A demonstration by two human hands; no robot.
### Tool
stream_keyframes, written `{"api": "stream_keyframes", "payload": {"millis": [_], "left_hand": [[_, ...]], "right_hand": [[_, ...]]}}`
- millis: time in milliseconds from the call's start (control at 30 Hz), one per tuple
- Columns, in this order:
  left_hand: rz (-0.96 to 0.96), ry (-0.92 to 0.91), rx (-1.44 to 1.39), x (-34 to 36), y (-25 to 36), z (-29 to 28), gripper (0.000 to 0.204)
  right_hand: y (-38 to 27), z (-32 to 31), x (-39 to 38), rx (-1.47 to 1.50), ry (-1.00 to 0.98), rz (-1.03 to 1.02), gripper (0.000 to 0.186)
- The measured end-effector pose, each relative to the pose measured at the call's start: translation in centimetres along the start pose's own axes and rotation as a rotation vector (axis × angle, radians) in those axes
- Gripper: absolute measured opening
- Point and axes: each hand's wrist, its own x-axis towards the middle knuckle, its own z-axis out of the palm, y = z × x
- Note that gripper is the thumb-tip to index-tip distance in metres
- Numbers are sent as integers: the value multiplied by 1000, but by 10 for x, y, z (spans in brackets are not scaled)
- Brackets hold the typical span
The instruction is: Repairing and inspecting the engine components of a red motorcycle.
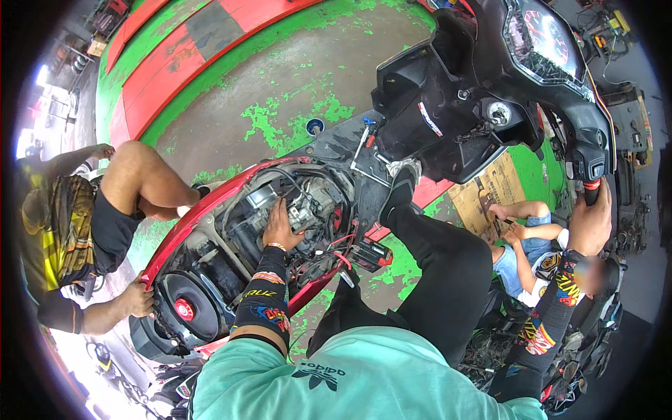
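A red scooter (210,199) stands before me with its seat area uncovered, showing the engine (304,210) and wiring. My left hand (280,227) reaches into that opening, its fingers stretched over the engine parts and holding nothing. At the far right my right hand (590,222) is wrapped round the scooter's handlebar grip (592,190). The dashboard (542,38) is at the top right, above the black front panel (434,119). Beside the opening sits a battery (371,253) with red wires running to it.
On the left, a co-worker (63,224) rests a hand on the scooter's rear. A child (532,255) sits on the right near a cardboard sheet (488,194). Tools, including a wrench (362,148), lie on the footboard (346,133). A red ramp (164,73) crosses the green floor behind.
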Motion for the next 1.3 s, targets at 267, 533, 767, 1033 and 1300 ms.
{"api": "stream_keyframes", "payload": {"millis": [267, 533, 767, 1033, 1300], "left_hand": [[-9, -16, 22, -1, 3, -2, 115], [-51, -39, 12, 0, 8, -9, 114], [11, 12, 3, 1, 3, -3, 114], [-19, 5, -21, -2, 6, -3, 116], [9, 2, 5, 2, 3, -2, 115]], "right_hand": [[6, 0, 4, 52, -96, 36, 55], [-1, -5, 1, 10, -76, 44, 51], [-15, -5, -14, -27, 0, 63, 51], [12, 5, 7, -32, 4, -62, 52], [50, 6, 41, 555, -487, -48, 48]]}}
